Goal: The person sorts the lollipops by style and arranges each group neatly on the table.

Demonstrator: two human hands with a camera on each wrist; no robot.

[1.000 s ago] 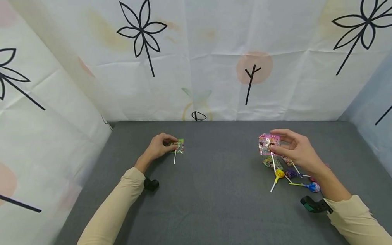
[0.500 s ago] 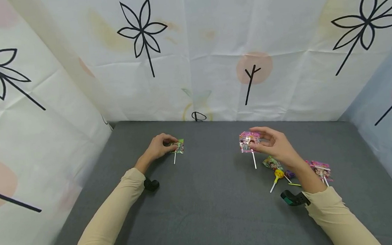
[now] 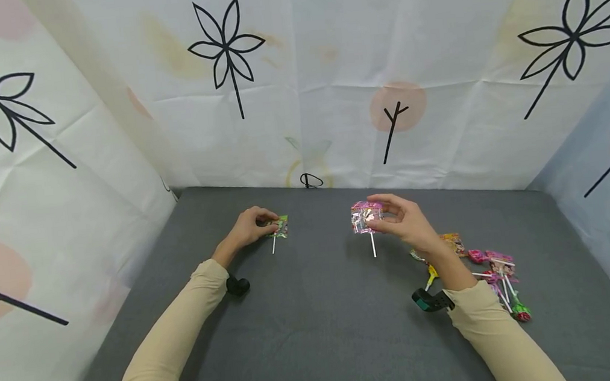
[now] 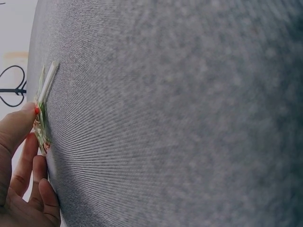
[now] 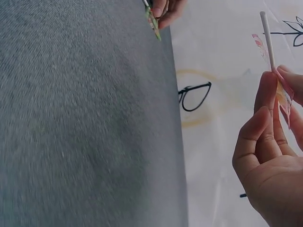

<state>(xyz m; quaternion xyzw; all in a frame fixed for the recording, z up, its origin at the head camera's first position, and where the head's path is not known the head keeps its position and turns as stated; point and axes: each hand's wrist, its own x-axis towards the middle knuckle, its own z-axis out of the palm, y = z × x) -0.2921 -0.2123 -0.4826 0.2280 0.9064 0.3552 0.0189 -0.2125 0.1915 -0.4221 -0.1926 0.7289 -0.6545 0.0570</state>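
My left hand (image 3: 249, 228) pinches a green-wrapped lollipop (image 3: 282, 226) close over the grey table, its white stick pointing toward me. In the left wrist view, thumb and fingers grip the wrapper (image 4: 41, 127), and the stick (image 4: 49, 80) sticks out past them. Between the thumb and fingers of my right hand (image 3: 406, 221) is a pink flat-wrapped lollipop (image 3: 360, 217), held up above the table with its white stick (image 3: 373, 245) hanging down. The right wrist view shows that stick (image 5: 267, 42) rising from the pinched wrapper; part of the wrapper is behind the fingers.
Under and beside my right forearm lies a loose group of lollipops: a yellow one (image 3: 432, 274), an orange wrapper (image 3: 453, 244), pink ones (image 3: 499, 261) and a green-and-red one (image 3: 521, 312). Patterned white cloth walls (image 3: 294, 64) border the grey table (image 3: 316, 322) behind and at both sides.
My right hand has carried the pink lollipop leftward from above the group toward the middle of the table. The left hand stays in place with its green lollipop.
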